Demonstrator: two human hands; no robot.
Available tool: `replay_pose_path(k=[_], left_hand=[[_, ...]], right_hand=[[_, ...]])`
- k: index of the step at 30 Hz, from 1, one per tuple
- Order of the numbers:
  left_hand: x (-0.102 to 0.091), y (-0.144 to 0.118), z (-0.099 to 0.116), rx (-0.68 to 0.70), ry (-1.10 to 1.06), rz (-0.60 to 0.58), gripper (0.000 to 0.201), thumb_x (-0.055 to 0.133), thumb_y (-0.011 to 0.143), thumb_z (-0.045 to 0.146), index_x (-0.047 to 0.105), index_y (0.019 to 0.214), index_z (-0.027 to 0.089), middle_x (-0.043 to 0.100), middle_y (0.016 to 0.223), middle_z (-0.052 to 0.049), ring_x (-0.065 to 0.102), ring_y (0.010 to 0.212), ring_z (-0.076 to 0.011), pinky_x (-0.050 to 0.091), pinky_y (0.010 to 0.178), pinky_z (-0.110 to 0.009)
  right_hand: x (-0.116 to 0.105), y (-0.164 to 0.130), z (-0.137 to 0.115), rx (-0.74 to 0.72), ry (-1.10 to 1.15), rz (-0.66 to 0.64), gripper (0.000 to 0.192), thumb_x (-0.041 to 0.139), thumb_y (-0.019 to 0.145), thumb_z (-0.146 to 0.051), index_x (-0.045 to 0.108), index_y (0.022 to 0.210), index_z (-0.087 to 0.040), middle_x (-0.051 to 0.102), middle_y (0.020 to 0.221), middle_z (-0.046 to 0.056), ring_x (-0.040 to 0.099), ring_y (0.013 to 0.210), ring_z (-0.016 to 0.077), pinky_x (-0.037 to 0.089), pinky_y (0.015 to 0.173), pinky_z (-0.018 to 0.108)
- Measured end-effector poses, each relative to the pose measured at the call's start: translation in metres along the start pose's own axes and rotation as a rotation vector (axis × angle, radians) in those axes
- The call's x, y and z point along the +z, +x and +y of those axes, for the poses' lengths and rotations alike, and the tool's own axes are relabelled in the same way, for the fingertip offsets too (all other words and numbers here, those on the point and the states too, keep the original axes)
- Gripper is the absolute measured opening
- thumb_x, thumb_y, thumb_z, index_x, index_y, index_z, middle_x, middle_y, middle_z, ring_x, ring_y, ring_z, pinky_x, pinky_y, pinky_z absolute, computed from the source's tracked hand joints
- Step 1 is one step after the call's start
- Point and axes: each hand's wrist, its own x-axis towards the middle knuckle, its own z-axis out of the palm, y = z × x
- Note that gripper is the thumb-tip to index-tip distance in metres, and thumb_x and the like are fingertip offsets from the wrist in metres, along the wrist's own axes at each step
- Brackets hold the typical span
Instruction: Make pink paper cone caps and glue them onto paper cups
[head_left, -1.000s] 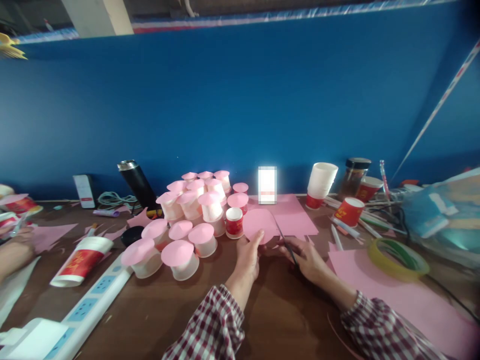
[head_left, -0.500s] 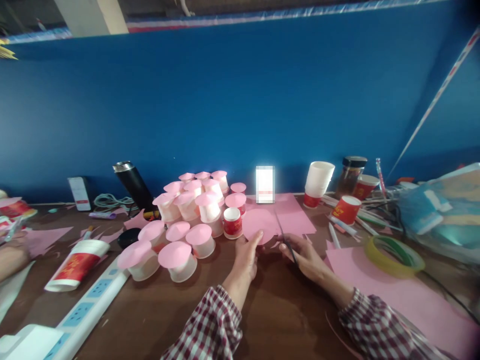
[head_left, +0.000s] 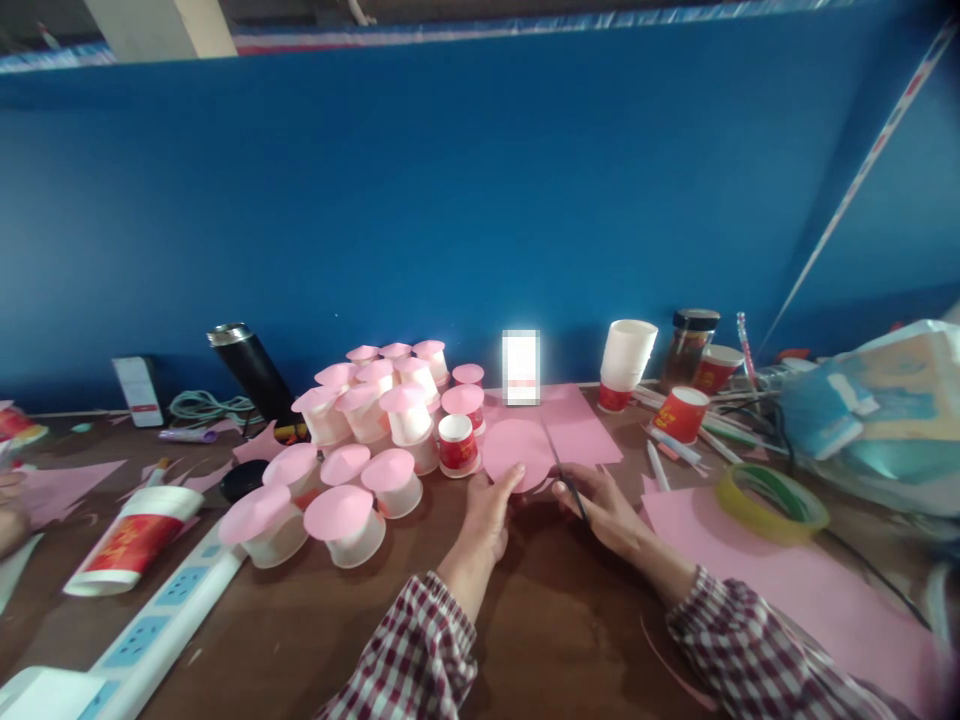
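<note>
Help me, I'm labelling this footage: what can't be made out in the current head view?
All in the head view:
- Left hand: some fingers, hidden by the thumb and pink disc.
- Scissors: handle loops, hidden by the right hand.
- Co-worker's hand: blurred, cut off by the left edge.
- White adapter: cut off by the left and bottom edges.
- Bright rectangle: content pixelated, unreadable.

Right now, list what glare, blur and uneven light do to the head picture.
Head view: the upright glowing white rectangle is washed out with blocky edges; the pale translucent plastic bag looks smeared; the smooth blue wall darkens toward the top right corner. Same view: the flat round pink paper disc has a readable outline.
</note>
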Motion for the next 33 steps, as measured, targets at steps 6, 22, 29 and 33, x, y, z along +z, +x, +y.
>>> replay_pose_path(k=[6, 22, 29, 33], left_hand=[[-0.002, 0.001, -0.002, -0.015, 0.017, -0.008, 0.038, 0.078, 0.057, 0.032, 0.064, 0.086, 0.013, 0.067, 0.076, -0.004, 0.059, 0.059, -0.0114, 0.042, 0.048, -0.020], [-0.001, 0.000, 0.000, -0.012, 0.000, -0.003, 0.043, 0.079, 0.054, 0.032, 0.063, 0.089, 0.013, 0.067, 0.075, -0.004, 0.058, 0.057, -0.0106, 0.041, 0.046, -0.019], [-0.001, 0.001, 0.000, -0.015, 0.009, 0.018, 0.045, 0.078, 0.057, 0.031, 0.062, 0.095, 0.014, 0.067, 0.077, -0.003, 0.058, 0.058, -0.0108, 0.041, 0.046, -0.019], [-0.001, 0.001, 0.001, -0.017, 0.034, 0.025, 0.043, 0.077, 0.058, 0.032, 0.062, 0.093, 0.013, 0.067, 0.078, -0.005, 0.058, 0.058, -0.0109, 0.041, 0.046, -0.019]], right_hand=[[0.000, 0.000, -0.003, -0.029, -0.010, -0.017, 0.036, 0.060, 0.076, -0.052, 0.060, 0.081, -0.016, 0.051, 0.060, -0.002, 0.049, 0.058, 0.0119, 0.042, 0.053, 0.022], [-0.005, 0.003, 0.010, -0.031, -0.065, 0.010, 0.041, 0.061, 0.076, -0.049, 0.064, 0.100, -0.015, 0.061, 0.065, 0.001, 0.057, 0.061, 0.0151, 0.046, 0.054, 0.024], [-0.005, 0.003, 0.008, -0.034, -0.078, 0.013, 0.041, 0.062, 0.076, -0.048, 0.065, 0.099, -0.015, 0.064, 0.068, 0.003, 0.059, 0.065, 0.0163, 0.048, 0.057, 0.026], [-0.006, 0.003, 0.009, -0.037, -0.093, 0.009, 0.039, 0.064, 0.075, -0.047, 0.066, 0.097, -0.015, 0.065, 0.071, 0.003, 0.059, 0.066, 0.0163, 0.048, 0.059, 0.026]])
